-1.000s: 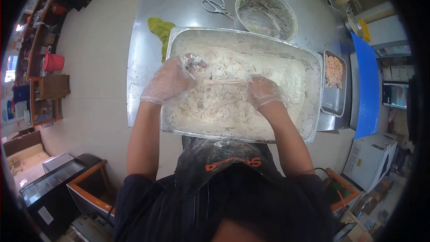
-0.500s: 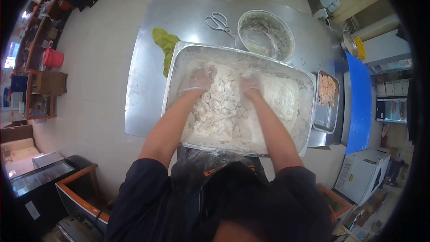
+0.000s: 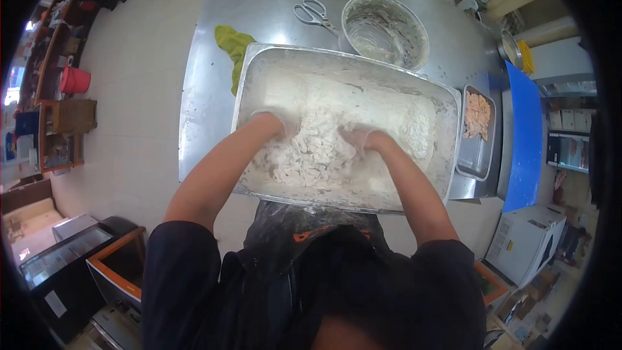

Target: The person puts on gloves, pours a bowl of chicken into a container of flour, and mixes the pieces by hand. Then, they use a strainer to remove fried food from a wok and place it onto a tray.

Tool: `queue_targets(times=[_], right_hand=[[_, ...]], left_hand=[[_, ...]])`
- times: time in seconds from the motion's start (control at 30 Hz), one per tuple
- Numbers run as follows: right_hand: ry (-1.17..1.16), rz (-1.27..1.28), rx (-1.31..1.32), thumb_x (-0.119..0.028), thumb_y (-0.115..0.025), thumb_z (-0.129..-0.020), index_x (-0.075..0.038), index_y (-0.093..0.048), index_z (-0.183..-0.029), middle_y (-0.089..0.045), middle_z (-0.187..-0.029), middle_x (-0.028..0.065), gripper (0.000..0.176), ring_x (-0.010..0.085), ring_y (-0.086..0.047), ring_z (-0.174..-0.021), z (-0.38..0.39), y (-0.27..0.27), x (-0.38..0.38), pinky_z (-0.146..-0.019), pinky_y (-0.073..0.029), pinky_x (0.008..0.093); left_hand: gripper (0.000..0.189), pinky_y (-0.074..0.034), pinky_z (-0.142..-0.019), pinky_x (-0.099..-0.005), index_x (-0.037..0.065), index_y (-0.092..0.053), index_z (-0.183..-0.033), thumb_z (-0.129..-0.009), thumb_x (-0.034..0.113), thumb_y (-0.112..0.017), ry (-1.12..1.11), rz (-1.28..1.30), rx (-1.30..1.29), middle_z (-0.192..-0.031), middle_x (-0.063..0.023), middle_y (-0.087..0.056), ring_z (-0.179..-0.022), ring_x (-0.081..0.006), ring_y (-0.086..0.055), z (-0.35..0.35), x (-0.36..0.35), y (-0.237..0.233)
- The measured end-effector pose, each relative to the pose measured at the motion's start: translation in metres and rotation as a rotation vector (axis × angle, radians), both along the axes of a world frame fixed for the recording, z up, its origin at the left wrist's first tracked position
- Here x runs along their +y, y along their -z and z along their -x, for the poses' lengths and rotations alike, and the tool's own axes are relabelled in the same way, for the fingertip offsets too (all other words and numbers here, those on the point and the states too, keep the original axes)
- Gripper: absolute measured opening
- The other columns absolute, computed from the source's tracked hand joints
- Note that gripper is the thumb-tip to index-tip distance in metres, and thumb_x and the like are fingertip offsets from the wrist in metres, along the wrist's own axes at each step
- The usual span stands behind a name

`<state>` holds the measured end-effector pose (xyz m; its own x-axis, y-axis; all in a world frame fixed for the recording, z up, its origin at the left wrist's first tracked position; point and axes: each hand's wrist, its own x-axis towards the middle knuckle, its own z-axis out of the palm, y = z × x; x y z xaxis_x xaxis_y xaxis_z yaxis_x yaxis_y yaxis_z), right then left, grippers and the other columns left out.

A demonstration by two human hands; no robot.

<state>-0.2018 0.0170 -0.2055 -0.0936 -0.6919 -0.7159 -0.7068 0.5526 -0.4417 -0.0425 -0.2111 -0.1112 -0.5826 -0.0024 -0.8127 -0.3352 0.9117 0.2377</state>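
Observation:
A large metal tray [image 3: 350, 58] holds white flour [image 3: 408, 120] and a heap of flour-coated pieces [image 3: 314, 159]. My left hand [image 3: 284, 123], in a clear plastic glove, is in the flour at the heap's left side. Opposite it, my right hand [image 3: 359, 137], gloved too, reaches in at the heap's right side with its fingers pointing inward. Both hands are smeared by motion and dusted with flour, so I cannot make out whether the fingers grip any pieces.
Behind the tray stand a flour-smeared metal bowl [image 3: 383, 31] and scissors [image 3: 314, 14]. A green cloth [image 3: 233, 48] lies by the back left corner. To the right, a smaller tray [image 3: 473, 162] holds pinkish raw meat pieces [image 3: 477, 115], beside a blue panel [image 3: 523, 142].
My hands have come down and nearer to me along the heap's sides. The heap is gathered closer to the tray's front. The view has shifted slightly.

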Motion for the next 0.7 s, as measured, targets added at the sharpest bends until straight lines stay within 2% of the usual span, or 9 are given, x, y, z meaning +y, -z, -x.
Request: queue_targets(times=[0.1, 0.13, 0.2, 0.27, 0.3, 0.4, 0.5, 0.6, 0.7], right_hand=[[0.720, 0.034, -0.640, -0.031, -0.055, -0.087, -0.005, -0.030, -0.141, -0.055, -0.125, 0.0136, 0.065, 0.0254, -0.046, -0.121, -0.036, -0.031, 0.019, -0.098, -0.039, 0.0352], [0.925, 0.076, -0.839, -0.030, -0.056, -0.087, -0.004, -0.030, -0.142, -0.056, -0.126, 0.0119, 0.065, 0.0242, -0.046, -0.121, -0.045, -0.033, 0.021, -0.099, -0.038, 0.0349], [1.054, 0.282, -1.097, -0.027, -0.057, -0.088, -0.006, -0.032, -0.141, -0.055, -0.126, 0.0090, 0.063, 0.0229, -0.047, -0.120, -0.063, -0.010, 0.022, -0.100, -0.038, 0.0348], [0.947, 0.170, -0.989, -0.025, -0.059, -0.087, -0.005, -0.039, -0.136, -0.057, -0.124, 0.0086, 0.057, 0.0220, -0.051, -0.115, -0.063, -0.075, -0.003, -0.099, -0.040, 0.0342], [0.889, 0.117, -0.931, -0.023, -0.060, -0.086, -0.005, -0.043, -0.134, -0.058, -0.122, 0.0084, 0.054, 0.0215, -0.053, -0.113, -0.060, -0.105, -0.017, -0.098, -0.041, 0.0340], [0.548, 0.400, -0.880, -0.030, -0.067, -0.080, -0.004, -0.055, -0.121, -0.059, -0.120, 0.0113, 0.050, 0.0202, -0.059, -0.103, -0.055, -0.126, -0.046, -0.090, -0.046, 0.0332], [0.274, 0.323, -0.074, -0.036, -0.073, -0.072, -0.002, -0.059, -0.113, -0.059, -0.116, 0.0173, 0.055, 0.0261, -0.059, -0.103, -0.042, -0.163, -0.066, -0.088, -0.047, 0.0348], [0.154, 0.223, 0.156, -0.040, -0.075, -0.068, 0.000, -0.057, -0.114, -0.059, -0.111, 0.0226, 0.064, 0.0341, -0.058, -0.102, -0.040, -0.220, -0.072, -0.090, -0.046, 0.0380], [0.149, 0.442, 0.334, -0.034, -0.072, -0.071, 0.000, -0.058, -0.111, -0.061, -0.101, 0.0243, 0.054, 0.0383, -0.059, -0.095, -0.042, -0.221, -0.054, -0.087, -0.047, 0.0408]], left_hand=[[0.035, -0.045, -0.088, -0.0369, 0.004, -0.062, -0.112, -0.082, 0.020, -0.055, 0.427, -0.206, 0.256, -0.113, -0.0209, -0.060, -0.103, -0.0305, -0.058, -0.025, -0.006, 0.055], [0.036, -0.045, -0.088, -0.0369, 0.004, -0.062, -0.112, -0.081, 0.021, -0.056, 0.298, -0.296, 0.249, -0.113, -0.0208, -0.060, -0.103, -0.0305, -0.058, -0.028, -0.001, 0.051], [0.038, -0.045, -0.089, -0.0369, 0.003, -0.062, -0.113, -0.080, 0.023, -0.057, -0.220, -0.537, 0.108, -0.113, -0.0205, -0.060, -0.104, -0.0305, -0.058, -0.035, 0.007, 0.039], [0.041, -0.045, -0.090, -0.0369, 0.003, -0.061, -0.114, -0.079, 0.024, -0.059, -0.925, -0.814, -0.036, -0.113, -0.0203, -0.060, -0.104, -0.0305, -0.058, -0.041, 0.015, 0.024], [0.042, -0.044, -0.090, -0.0369, 0.003, -0.061, -0.115, -0.079, 0.025, -0.060, -1.147, -0.894, -0.026, -0.113, -0.0201, -0.060, -0.104, -0.0305, -0.058, -0.044, 0.017, 0.019], [0.046, -0.044, -0.091, -0.0369, 0.003, -0.060, -0.116, -0.077, 0.027, -0.062, -1.129, -0.773, 0.087, -0.112, -0.0197, -0.060, -0.105, -0.0305, -0.058, -0.047, 0.010, -0.004], [0.059, -0.043, -0.092, -0.0371, -0.001, -0.057, -0.118, -0.073, 0.038, -0.066, -0.673, -0.346, 0.146, -0.111, -0.0187, -0.061, -0.105, -0.0310, -0.057, -0.031, 0.005, -0.066], [0.067, -0.043, -0.092, -0.0352, -0.001, -0.056, -0.120, -0.068, 0.040, -0.070, -0.419, 0.059, 0.287, -0.114, -0.0188, -0.060, -0.105, -0.0316, -0.057, -0.028, 0.014, -0.092], [0.059, -0.040, -0.094, -0.0357, 0.008, -0.056, -0.123, -0.076, 0.043, -0.064, -0.856, 0.078, 0.139, -0.130, -0.0215, -0.046, -0.117, -0.0294, -0.050, -0.024, 0.024, -0.130]])
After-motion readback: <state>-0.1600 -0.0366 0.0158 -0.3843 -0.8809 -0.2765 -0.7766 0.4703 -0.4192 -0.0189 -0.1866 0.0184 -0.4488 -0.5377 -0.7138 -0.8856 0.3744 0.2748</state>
